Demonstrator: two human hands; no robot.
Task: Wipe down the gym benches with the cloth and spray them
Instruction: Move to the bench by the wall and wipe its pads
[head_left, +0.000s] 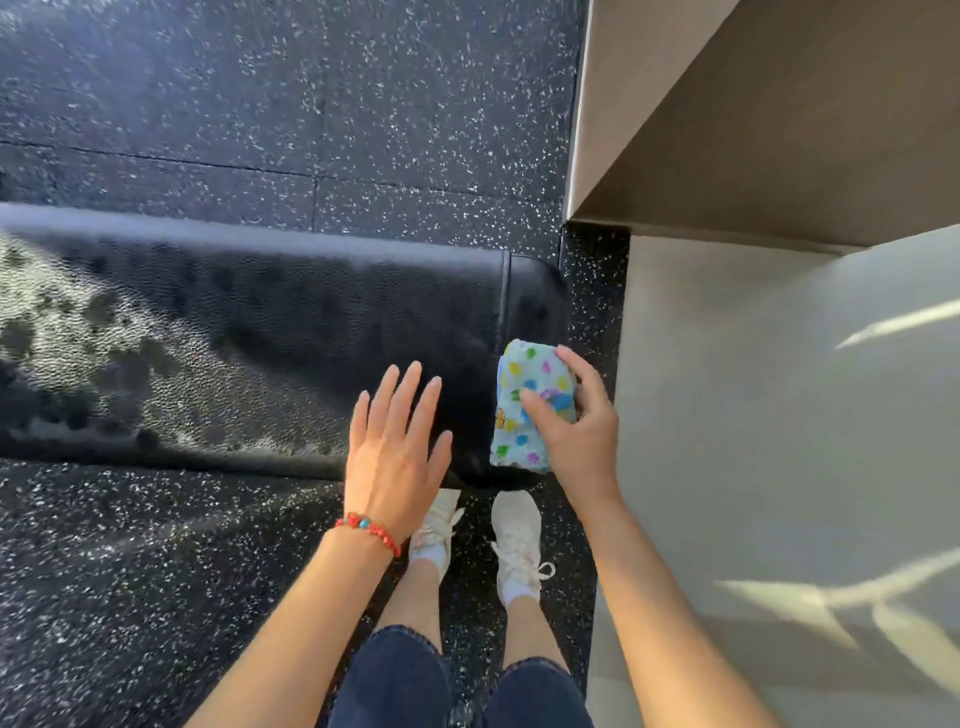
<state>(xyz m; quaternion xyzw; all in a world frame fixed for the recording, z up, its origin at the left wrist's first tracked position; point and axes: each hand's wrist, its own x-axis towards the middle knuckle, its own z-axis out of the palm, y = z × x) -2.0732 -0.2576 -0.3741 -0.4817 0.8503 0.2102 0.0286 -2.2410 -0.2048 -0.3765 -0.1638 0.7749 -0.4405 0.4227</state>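
A black padded gym bench (249, 332) runs across the view from the left edge to just right of centre, its leather wet and glistening on the left part. My right hand (576, 421) grips a folded light-blue cloth with coloured dots (530, 395) against the bench's right end. My left hand (397, 447), with a red bead bracelet at the wrist, hovers flat with straight spread fingers over the bench's near right part, holding nothing. No spray bottle is in view.
Black speckled rubber flooring (311, 104) surrounds the bench. A beige wall or ledge (779, 415) rises close on the right, with a brown panel (753, 130) above it. My feet in white sneakers (514, 540) stand right at the bench's near edge.
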